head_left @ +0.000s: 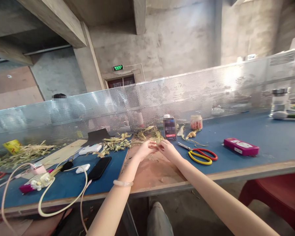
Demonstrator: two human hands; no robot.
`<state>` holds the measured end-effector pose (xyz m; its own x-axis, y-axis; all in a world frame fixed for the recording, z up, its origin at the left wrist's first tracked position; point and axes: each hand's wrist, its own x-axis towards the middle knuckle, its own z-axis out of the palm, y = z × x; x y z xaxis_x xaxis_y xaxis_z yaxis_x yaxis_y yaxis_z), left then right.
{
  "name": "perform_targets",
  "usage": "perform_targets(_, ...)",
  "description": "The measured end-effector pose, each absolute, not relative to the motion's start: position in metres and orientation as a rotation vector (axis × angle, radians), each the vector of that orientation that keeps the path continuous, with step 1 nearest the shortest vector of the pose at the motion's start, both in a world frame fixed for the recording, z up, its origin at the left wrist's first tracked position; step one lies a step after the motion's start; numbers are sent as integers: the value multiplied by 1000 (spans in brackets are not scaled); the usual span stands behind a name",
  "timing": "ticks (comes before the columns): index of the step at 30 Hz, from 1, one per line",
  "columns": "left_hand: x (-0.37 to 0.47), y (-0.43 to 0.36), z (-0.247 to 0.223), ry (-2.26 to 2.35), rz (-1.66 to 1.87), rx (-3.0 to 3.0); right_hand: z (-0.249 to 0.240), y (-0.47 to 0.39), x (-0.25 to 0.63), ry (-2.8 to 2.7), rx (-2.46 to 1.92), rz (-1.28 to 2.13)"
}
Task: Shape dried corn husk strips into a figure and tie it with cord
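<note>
My left hand (147, 149) and my right hand (166, 149) meet over a brown board (147, 173) in the middle of the table. Their fingertips are pinched close together; whatever lies between them is too small to make out. Just beyond my hands is a heap of dried, pale yellow-green leaves or husks (148, 132). An upright phone with a lit screen (170, 128) stands behind my right hand. To the right lie scissors with one red and one yellow handle loop (203, 156), their blades pointing toward my hand.
A black phone (99, 167), white earbud case (83, 168) and looping cable (43, 200) lie left. A magenta box (241, 146), jar (196, 122) and clear bottle (279, 101) stand right. A perforated metal screen (147, 98) borders the table's back. A red stool (280, 196) is below.
</note>
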<state>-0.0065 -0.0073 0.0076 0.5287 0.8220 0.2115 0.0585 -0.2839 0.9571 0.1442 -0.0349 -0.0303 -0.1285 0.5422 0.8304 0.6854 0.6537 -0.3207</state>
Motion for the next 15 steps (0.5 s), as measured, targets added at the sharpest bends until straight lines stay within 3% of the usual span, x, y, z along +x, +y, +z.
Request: perform_targets(15,-10,4,1,732,908,1671,-33,-30,147,-1837,-927,-39)
